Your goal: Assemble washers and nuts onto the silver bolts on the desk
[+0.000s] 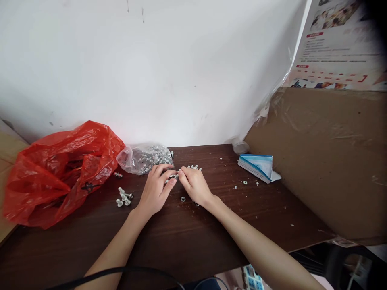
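My left hand [157,188] is at the middle of the table, thumb and index finger curved round a small silver bolt [176,176]. Close beside it, my right hand [195,185] is closed, thumb against the curled fingers; whatever its fingertips grip is hidden. Just behind the right hand stand several silver bolts [196,167], partly covered by it. A loose nut [183,199] lies on the tabletop below the two hands. Off to the left, several bolts [123,197] form a small heap.
A red plastic bag [60,177] fills the left side, with a clear bag of metal hardware [152,157] beside it. On the right are a blue-and-white packet [258,167], another nut [244,183] and cardboard [320,161]. A black cable [130,270] crosses the foreground.
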A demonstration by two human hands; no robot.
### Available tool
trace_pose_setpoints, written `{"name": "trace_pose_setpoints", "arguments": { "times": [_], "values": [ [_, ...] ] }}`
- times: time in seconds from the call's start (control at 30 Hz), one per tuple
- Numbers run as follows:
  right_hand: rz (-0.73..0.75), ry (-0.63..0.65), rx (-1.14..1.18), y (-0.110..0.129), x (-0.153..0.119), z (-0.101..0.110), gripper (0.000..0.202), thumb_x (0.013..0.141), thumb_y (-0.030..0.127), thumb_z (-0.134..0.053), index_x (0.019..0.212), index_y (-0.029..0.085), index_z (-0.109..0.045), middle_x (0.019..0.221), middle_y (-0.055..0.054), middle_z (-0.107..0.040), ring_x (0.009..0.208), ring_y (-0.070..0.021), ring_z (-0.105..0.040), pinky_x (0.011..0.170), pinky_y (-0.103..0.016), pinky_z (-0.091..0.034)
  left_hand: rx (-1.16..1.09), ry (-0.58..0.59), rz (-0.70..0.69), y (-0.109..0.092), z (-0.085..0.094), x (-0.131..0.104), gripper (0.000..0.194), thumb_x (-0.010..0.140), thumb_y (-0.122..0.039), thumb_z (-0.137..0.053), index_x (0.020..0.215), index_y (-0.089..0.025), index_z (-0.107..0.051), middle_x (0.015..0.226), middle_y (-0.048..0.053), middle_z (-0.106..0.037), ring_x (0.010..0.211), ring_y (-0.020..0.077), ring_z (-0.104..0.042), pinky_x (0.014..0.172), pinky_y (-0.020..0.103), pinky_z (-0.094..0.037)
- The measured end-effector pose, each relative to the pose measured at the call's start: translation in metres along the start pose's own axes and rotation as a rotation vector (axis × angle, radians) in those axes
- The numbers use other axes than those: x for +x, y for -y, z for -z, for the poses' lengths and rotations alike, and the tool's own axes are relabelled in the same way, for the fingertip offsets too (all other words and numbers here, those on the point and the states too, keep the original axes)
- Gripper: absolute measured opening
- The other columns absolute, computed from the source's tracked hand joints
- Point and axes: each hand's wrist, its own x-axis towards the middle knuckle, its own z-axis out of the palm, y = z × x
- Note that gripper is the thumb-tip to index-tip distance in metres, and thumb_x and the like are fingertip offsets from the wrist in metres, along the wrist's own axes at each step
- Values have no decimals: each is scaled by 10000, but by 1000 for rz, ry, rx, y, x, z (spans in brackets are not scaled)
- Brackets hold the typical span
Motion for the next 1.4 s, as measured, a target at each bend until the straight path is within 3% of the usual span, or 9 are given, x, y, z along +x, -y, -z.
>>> {"name": "trace_pose_setpoints", "arguments": {
  "times": [0.13,0.23,0.43,0.6,0.83,1.0,1.23,1.33,1.4],
  "values": [
    [6,-9,6,0,0,-1,335,960,282,-322,633,214,-293,569,24,-416,510,-122,-371,533,-246,-254,-71,-79,-14,-1,1,1,279,963,-324,-363,1109,-208,-571,1169,91,-552,1113,225,-493,986,424,-393],
    [2,-14,15,0,0,-1,333,959,279,-326,634,214,-295,571,25,-416,513,-122,-375,533,-244,-256,-61,-47,-12,1,1,1,288,966,-335,-354,1017,-211,-610,1147,83,-566,1106,228,-494,992,430,-382],
    [-12,-28,15,0,1,-1,342,963,285,-330,631,213,-284,570,29,-411,511,-118,-363,533,-244,-256,-103,-89,29,2,-1,0,322,969,-338,-345,1203,-198,-515,1191,105,-547,1133,231,-485,994,419,-382],
    [-22,-20,19,-1,2,-1,335,962,285,-325,638,210,-288,577,28,-412,518,-115,-376,536,-244,-254,-90,-53,-53,1,1,1,265,962,-294,-373,1020,-197,-613,1083,80,-597,1059,217,-511,950,393,-402],
    [-24,-12,27,-1,2,-1,333,961,292,-317,641,211,-278,575,27,-406,519,-115,-372,539,-242,-260,-70,-70,10,2,-1,1,223,933,-291,-451,1077,-185,-583,1052,77,-618,1008,211,-541,899,369,-436],
    [-16,-8,47,-2,-2,-1,332,963,294,-311,643,209,-295,588,22,-423,528,-116,-388,539,-243,-262,-81,-35,10,0,-8,-1,163,893,-250,-526,1026,-184,-593,897,51,-630,820,170,-578,762,301,-465],
    [-95,-36,180,12,6,17,375,971,399,-331,680,196,-451,564,26,-445,524,-116,-424,548,-239,-318,-176,-146,137,1,-8,2,129,839,-181,-552,932,-188,-640,896,36,-658,772,148,-603,719,259,-473],
    [-186,-60,371,29,-19,38,373,978,428,-330,723,204,-486,547,31,-458,514,-116,-444,532,-241,-361,-303,-150,241,3,-8,3,164,839,-210,-545,956,-186,-657,943,46,-678,782,151,-618,676,245,-481],
    [-215,181,405,36,-59,52,361,985,431,-306,797,230,-540,560,29,-473,508,-124,-475,517,-252,-397,-411,-146,324,4,-7,3,197,849,-247,-534,983,-184,-664,971,58,-687,802,161,-626,664,246,-485]
  ]
}}
